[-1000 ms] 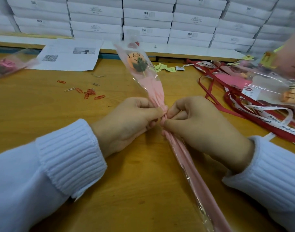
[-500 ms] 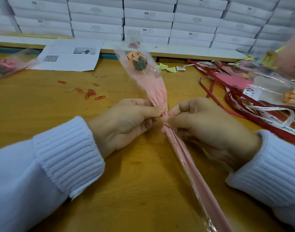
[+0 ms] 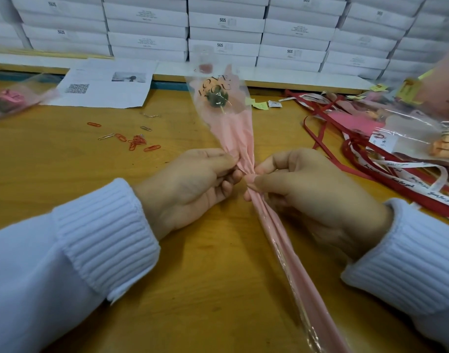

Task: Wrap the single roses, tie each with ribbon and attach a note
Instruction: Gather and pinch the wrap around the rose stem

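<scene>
A single rose in a pink and clear sleeve [image 3: 233,138] lies along the wooden table [image 3: 65,161], its flower end pointing away from me. Black "LOVE YOU" lettering shows on the clear part over the flower [image 3: 217,96]. My left hand [image 3: 190,189] pinches the gathered wrap from the left at its narrow waist. My right hand [image 3: 310,192] pinches the same spot from the right, fingertips almost touching the left ones. The long pink tail [image 3: 299,289] runs toward me between my wrists. Whether a ribbon sits in the pinch is hidden by my fingers.
Red and white ribbons [image 3: 396,171] and several wrapped roses [image 3: 422,128] are piled at the right. Red and metal paper clips [image 3: 134,142] lie scattered left of centre. Small yellow notes [image 3: 259,104], a printed sheet [image 3: 103,85], another wrapped rose [image 3: 6,100] at far left, stacked white boxes [image 3: 226,31] behind.
The flower end has lifted and swung slightly right. Both hands keep pinching the waist of the wrap, shifting only a little.
</scene>
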Tool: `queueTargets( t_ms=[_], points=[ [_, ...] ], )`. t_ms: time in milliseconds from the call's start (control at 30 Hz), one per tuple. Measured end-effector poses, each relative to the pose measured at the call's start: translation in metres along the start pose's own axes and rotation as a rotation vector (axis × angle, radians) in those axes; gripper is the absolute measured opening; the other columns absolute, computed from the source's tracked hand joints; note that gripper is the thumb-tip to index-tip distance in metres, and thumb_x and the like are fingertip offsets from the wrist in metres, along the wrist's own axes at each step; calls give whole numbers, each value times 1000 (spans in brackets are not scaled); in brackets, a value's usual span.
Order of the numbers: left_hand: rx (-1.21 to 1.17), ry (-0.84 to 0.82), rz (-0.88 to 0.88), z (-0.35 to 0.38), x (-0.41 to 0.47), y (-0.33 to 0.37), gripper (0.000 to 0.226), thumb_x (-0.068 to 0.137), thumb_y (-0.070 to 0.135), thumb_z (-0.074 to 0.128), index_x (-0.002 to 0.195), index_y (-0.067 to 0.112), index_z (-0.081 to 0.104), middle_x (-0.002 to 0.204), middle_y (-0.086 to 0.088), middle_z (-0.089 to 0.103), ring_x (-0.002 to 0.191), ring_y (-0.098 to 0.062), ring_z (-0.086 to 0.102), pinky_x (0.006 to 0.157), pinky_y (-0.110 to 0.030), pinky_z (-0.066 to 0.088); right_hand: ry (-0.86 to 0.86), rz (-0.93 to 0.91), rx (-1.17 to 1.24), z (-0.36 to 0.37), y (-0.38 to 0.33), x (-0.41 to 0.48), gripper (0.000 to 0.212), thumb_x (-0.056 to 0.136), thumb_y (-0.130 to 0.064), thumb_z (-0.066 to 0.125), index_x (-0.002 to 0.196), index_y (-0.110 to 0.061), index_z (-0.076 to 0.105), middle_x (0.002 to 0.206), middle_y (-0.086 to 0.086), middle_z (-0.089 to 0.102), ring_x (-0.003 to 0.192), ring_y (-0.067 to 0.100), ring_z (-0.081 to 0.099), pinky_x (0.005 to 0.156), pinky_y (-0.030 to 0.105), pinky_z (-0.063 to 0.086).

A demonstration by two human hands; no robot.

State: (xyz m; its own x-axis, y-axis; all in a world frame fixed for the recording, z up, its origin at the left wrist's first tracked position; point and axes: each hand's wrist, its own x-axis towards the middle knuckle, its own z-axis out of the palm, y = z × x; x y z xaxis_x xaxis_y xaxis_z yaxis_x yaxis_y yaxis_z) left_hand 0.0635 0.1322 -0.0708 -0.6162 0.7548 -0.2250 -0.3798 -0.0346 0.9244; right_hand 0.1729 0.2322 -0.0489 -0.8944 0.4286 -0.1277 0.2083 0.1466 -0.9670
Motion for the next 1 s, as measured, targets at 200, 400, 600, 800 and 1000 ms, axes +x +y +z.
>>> queueTargets(
  t_ms=[200, 400, 600, 800, 1000],
  points=[
    [-46, -39, -54, 0, 0, 3, 12, 93, 13, 52, 87, 8, 61, 71, -3, 57, 54, -4, 51, 51, -14, 38, -6, -1, 44, 0, 0, -1, 8, 83, -1, 66, 75, -4, 64, 67, 10, 69, 40, 1, 53, 41, 8, 39],
    [231, -11, 7, 1, -3, 2, 25, 62, 27, 72, 76, 6, 71, 58, 1, 55, 52, -4, 47, 46, -13, 39, 36, -47, -22, 2, 1, -1, 7, 85, -1, 64, 78, -1, 62, 57, 5, 68, 37, 2, 50, 39, 11, 38],
    [269, -2, 10, 2, -2, 1, 14, 78, 15, 69, 68, 6, 70, 58, -3, 58, 50, -4, 50, 45, -10, 43, 35, -39, -94, 1, 4, 0, 7, 85, -4, 66, 84, 2, 65, 61, 6, 70, 41, 3, 50, 43, 12, 39],
    [193, 17, 29, 5, -3, 0, 16, 84, 2, 62, 69, -1, 63, 51, -3, 55, 44, -4, 50, 45, -9, 44, 52, -89, -270, 1, 4, 0, 16, 91, -13, 60, 76, -12, 66, 43, -8, 57, 36, -2, 47, 39, 8, 34],
    [169, 27, 65, 5, -2, -2, 19, 88, 2, 58, 68, 0, 59, 50, -1, 52, 44, -3, 48, 46, -11, 42, 44, -42, -133, 2, 5, 0, 13, 90, -7, 59, 81, -6, 68, 50, -2, 57, 41, 0, 49, 43, 10, 40]
  ],
)
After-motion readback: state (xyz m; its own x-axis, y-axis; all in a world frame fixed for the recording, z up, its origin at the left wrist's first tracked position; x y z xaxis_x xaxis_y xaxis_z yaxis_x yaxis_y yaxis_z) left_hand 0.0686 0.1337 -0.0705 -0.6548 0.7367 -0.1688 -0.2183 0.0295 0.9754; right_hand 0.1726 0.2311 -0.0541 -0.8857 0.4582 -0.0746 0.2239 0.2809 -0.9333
